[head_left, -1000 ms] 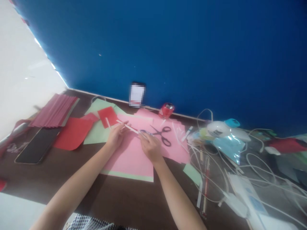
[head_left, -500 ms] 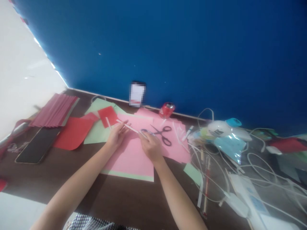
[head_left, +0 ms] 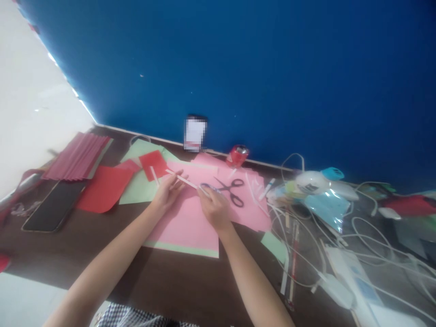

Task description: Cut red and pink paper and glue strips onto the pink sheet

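Observation:
Both my hands rest on a pink paper sheet (head_left: 185, 225) that lies on a dark wooden table (head_left: 163, 286). My left hand (head_left: 168, 190) pinches one end of a thin white paper strip (head_left: 182, 180), fingers closed round it. My right hand (head_left: 214, 209) is closed on the strip's other end. Black-handled scissors (head_left: 230, 190) lie on the pink paper just beyond my right hand, untouched.
Red paper pieces (head_left: 102, 188), a pale green sheet (head_left: 138, 186) and a dark phone (head_left: 52, 206) lie to the left. A red tape dispenser (head_left: 237, 156) stands by the blue wall. White cables (head_left: 361, 245), loose paper strips and plastic packets crowd the right side.

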`<state>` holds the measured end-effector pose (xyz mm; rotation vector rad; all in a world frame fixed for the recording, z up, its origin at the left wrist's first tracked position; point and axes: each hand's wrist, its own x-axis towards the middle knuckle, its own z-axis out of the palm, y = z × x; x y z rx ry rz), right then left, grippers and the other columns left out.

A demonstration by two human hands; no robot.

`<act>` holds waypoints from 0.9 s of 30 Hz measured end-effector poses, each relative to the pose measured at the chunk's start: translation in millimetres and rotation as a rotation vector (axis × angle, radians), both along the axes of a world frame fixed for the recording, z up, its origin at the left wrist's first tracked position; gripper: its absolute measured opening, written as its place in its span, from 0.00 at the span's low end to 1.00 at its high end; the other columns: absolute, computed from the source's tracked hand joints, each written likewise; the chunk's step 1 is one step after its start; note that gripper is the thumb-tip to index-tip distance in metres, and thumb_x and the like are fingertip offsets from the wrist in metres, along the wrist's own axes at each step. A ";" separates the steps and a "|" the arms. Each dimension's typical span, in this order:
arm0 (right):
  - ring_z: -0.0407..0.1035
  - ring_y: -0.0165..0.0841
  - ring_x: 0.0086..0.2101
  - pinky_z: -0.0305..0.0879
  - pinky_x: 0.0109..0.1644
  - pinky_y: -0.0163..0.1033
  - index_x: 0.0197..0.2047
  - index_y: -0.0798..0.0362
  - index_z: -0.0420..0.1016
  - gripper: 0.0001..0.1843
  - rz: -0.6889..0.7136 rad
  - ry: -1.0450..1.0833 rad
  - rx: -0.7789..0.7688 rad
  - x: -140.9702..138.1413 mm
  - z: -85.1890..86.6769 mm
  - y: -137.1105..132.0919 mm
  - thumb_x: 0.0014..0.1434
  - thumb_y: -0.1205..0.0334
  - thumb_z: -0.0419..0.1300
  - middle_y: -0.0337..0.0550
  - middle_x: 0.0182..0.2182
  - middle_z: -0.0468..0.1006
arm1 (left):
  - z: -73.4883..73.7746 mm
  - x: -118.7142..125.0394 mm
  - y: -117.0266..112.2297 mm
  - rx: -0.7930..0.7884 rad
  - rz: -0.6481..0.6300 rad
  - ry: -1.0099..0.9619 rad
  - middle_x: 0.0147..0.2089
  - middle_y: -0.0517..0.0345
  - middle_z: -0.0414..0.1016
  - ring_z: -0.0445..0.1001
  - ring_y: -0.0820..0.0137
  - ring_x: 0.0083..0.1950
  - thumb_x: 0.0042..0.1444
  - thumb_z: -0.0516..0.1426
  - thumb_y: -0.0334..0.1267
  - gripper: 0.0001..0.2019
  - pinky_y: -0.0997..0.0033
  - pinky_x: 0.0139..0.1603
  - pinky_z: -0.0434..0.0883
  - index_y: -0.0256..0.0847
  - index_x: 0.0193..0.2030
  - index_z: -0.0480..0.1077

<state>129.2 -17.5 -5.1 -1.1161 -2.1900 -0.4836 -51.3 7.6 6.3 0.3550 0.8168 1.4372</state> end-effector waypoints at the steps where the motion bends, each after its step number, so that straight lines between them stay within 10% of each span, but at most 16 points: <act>1: 0.70 0.33 0.42 0.63 0.46 0.37 0.50 0.50 0.72 0.16 -0.002 -0.001 0.000 0.3 0.4 -0.2 0.59 0.70 0.55 0.49 0.42 0.77 | 0.9 0.9 -0.7 0.000 -0.021 -0.010 0.48 0.50 0.74 0.71 0.58 0.53 0.51 0.59 0.37 0.07 0.57 0.57 0.66 0.38 0.35 0.74; 8: 0.70 0.32 0.40 0.62 0.43 0.36 0.48 0.50 0.74 0.15 -0.021 -0.007 0.052 2.5 0.5 0.5 0.59 0.70 0.54 0.48 0.41 0.77 | -3.0 8.6 -3.3 -0.022 -0.176 0.013 0.45 0.43 0.76 0.73 0.58 0.50 0.49 0.61 0.37 0.13 0.55 0.58 0.64 0.34 0.41 0.73; 27: 0.68 0.32 0.37 0.59 0.40 0.37 0.47 0.51 0.74 0.14 0.002 -0.071 0.132 -3.2 7.0 -2.3 0.58 0.71 0.57 0.47 0.39 0.77 | -3.1 9.5 -3.2 0.012 -0.113 -0.046 0.43 0.47 0.76 0.73 0.62 0.50 0.57 0.56 0.37 0.11 0.56 0.58 0.64 0.37 0.46 0.70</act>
